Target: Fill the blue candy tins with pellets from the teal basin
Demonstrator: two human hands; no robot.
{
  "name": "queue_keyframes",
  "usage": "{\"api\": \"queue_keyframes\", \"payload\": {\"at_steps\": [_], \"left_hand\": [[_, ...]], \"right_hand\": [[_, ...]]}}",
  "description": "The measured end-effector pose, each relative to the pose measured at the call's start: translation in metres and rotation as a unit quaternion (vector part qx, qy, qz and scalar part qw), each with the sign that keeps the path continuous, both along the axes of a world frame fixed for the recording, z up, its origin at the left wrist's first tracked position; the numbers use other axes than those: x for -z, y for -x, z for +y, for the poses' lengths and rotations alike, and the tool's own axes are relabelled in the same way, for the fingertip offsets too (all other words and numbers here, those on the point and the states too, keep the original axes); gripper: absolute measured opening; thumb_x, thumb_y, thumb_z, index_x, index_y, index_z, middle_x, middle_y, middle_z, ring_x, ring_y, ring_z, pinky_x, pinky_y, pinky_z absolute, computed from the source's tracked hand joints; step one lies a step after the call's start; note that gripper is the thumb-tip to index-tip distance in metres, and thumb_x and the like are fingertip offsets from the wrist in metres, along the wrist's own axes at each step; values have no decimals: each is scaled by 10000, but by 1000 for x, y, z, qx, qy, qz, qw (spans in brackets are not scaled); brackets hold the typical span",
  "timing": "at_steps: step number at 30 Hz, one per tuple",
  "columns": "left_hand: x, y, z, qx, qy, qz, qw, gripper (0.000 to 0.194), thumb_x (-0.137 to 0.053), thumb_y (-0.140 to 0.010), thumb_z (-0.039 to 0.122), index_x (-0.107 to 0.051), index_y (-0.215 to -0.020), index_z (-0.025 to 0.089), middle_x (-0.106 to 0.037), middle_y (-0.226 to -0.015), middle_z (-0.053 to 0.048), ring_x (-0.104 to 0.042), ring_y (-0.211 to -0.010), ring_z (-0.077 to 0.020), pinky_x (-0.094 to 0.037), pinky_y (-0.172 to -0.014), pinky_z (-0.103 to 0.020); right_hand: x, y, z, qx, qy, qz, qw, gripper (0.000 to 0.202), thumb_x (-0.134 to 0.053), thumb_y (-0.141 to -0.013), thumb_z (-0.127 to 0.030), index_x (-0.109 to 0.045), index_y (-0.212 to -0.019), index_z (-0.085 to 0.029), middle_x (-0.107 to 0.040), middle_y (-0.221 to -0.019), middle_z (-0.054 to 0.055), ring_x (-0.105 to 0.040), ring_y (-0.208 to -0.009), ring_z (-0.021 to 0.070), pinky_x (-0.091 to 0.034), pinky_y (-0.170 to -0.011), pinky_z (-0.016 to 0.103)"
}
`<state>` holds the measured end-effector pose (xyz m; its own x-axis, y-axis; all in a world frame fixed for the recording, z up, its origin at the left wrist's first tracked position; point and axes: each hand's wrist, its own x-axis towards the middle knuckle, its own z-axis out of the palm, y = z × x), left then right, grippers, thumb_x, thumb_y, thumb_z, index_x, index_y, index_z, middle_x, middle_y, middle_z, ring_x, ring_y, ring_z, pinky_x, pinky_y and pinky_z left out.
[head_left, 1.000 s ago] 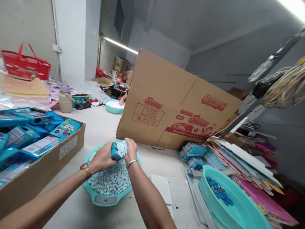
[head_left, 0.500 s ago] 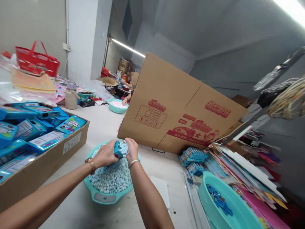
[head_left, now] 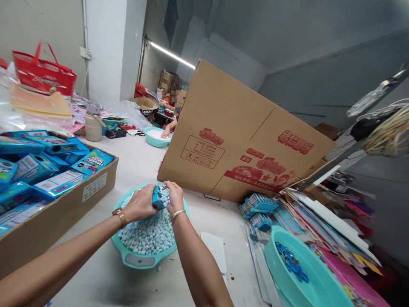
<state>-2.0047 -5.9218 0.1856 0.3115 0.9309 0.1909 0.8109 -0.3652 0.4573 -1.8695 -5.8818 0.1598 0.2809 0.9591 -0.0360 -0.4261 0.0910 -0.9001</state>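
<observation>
Note white table (head_left: 137, 160), cut off at the bottom edge. Near its far side, find large carton (head_left: 239, 136), standing at a slant with red print toward the camera; cannot see into or behind it. At left, find long cardboard box (head_left: 64, 219), cut off by the left edge and piled above its rim with blue packets (head_left: 60, 183) at mixed angles; cannot see down to its floor. At right, find teal tub (head_left: 322, 273), cut off at the bottom edge, with blue pieces (head_left: 292, 262) in a loose pile on its floor; too small to make out in detail.

In front, find teal bowl (head_left: 119, 250), heaped with pale blue pellets (head_left: 147, 238), far rim partly covered by the hands. Farther back, just left of carton, see second bowl (head_left: 157, 144) of pale pink pellets with co-worker's hand (head_left: 166, 131) in it, rest of that person mostly hidden. Beside teal bowl, see white slab (head_left: 214, 247), partly hidden by right forearm.

Over the pellets, find left hand (head_left: 140, 204) curled around small blue box (head_left: 156, 198), gripping it between thumb and fingers, tilted, largely covered by that hand. Right hand (head_left: 175, 198) close against the box's right end, fingers bent, pellets showing between; cannot tell how far closed or on what. Near the front rim, see single stray pellet (head_left: 159, 268) on the table.
</observation>
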Motion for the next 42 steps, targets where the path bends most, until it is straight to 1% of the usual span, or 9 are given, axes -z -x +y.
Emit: {"api": "queue_keyframes", "payload": {"at_steps": [6, 8, 13, 20, 24, 31, 36, 39, 42], "left_hand": [[-2, 0, 1, 19, -9, 10, 1000, 477, -664, -663, 352, -476, -1079, 212, -649, -1133, -125, -639, -1079, -367, -447, -826, -409], [-3, 1, 0, 20, -11, 0, 1000, 478, -672, -669, 373, -472, -1075, 216, -652, -1112, -115, -650, -1039, -360, -446, -804, -401], [-4, 5, -5, 17, -15, -9, 1000, 514, -681, -687, 384, -471, -1119, 202, -653, -1141, -118, -652, -1050, -354, -452, -813, -398], [-5, 5, -1, 29, -36, -8, 999, 566, -665, -692, 329, -471, -1204, 188, -630, -1197, -127, -624, -1124, -347, -460, -883, -421], [-4, 3, 1, 23, -28, -15, 999, 561, -648, -690, 297, -470, -1208, 179, -614, -1232, -147, -605, -1175, -354, -465, -902, -424], [-3, 7, 0, 30, -40, -29, 998, 446, -656, -692, 312, -486, -1092, 212, -624, -1151, -120, -628, -1082, -334, -464, -839, -394], [-8, 8, 0, 28, 1, -71, 997, 485, -693, -667, 328, -484, -1088, 212, -639, -1094, -92, -651, -980, -301, -469, -781, -364], [-9, 6, 1, 33, 22, -87, 995, 491, -714, -660, 341, -492, -1080, 216, -653, -1040, -64, -657, -928, -289, -461, -740, -350], [-5, 5, 3, 39, 40, -97, 994, 509, -731, -653, 349, -497, -1083, 213, -653, -1002, -48, -653, -886, -284, -456, -712, -348]], "right_hand": [[-6, 3, -4, 30, 7, 42, 999, 127, -716, -636, -282, -705, -673, -161, -654, -621, -1, -578, -650, 150, -484, -671, 276], [-7, 3, -5, 38, 4, 52, 998, 130, -725, -644, -278, -695, -697, -163, -657, -639, -1, -585, -660, 153, -492, -676, 278], [-8, 4, -10, 48, 2, 43, 998, 158, -735, -673, -303, -697, -738, -163, -671, -680, 3, -591, -691, 156, -496, -706, 283], [-6, 12, -10, 75, -17, 25, 997, 215, -735, -715, -344, -718, -818, -155, -697, -753, 16, -613, -762, 165, -503, -764, 288], [-10, 19, -9, 83, -4, 2, 997, 162, -686, -754, -314, -697, -802, -160, -664, -721, 0, -581, -719, 151, -485, -735, 276], [-18, 19, -12, 61, -4, 22, 998, 122, -662, -759, -284, -676, -758, -163, -647, -695, -8, -572, -710, 145, -467, -723, 267], [-19, 14, -11, 52, 7, 36, 998, 91, -671, -730, -247, -681, -723, -157, -643, -675, -5, -576, -698, 143, -465, -713, 265], [-22, 15, -10, 43, 15, 29, 999, 120, -672, -738, -275, -676, -713, -158, -636, -677, 1, -582, -705, 145, -468, -710, 263], [-26, 15, -12, 30, 6, 17, 999, 165, -690, -746, -329, -676, -716, -166, -641, -701, 2, -582, -716, 145, -473, -718, 263]]}}
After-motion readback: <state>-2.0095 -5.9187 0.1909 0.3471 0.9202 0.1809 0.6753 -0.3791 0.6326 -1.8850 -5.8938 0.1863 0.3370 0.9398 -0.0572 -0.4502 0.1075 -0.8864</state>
